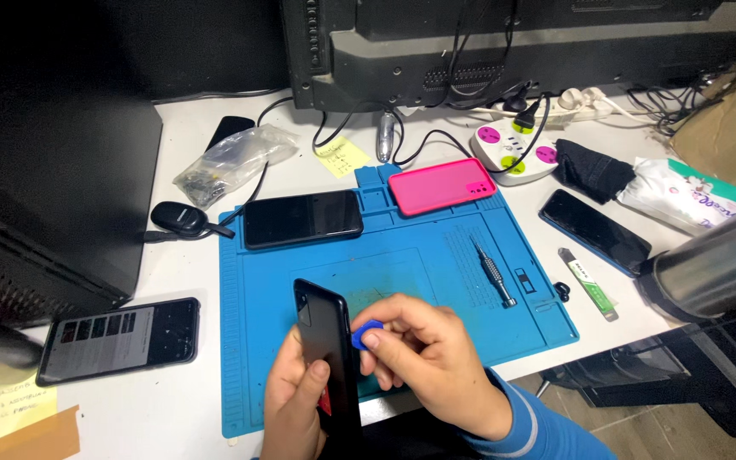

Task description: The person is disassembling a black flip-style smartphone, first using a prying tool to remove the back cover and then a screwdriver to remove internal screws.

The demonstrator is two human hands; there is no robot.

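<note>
left hand (296, 400): gripping upright slim black smartphone (327, 341) (edge-on)
right hand (432, 358): pinching small blue plastic pick (366, 334) against phone's edge

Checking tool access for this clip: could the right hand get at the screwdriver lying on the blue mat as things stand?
Probably yes. The screwdriver lies in the open on the blue mat, nothing over it or between. But the right hand pinches a blue pick against the black phone, so it is occupied.

I am counting five phones around the blue mat (436, 255): one upright above its near edge (327, 341), two on its far edge, black (302, 219) and pink (441, 185), one left (118, 339), one right (595, 231). One screwdriver (493, 273) is lying on it.
</note>
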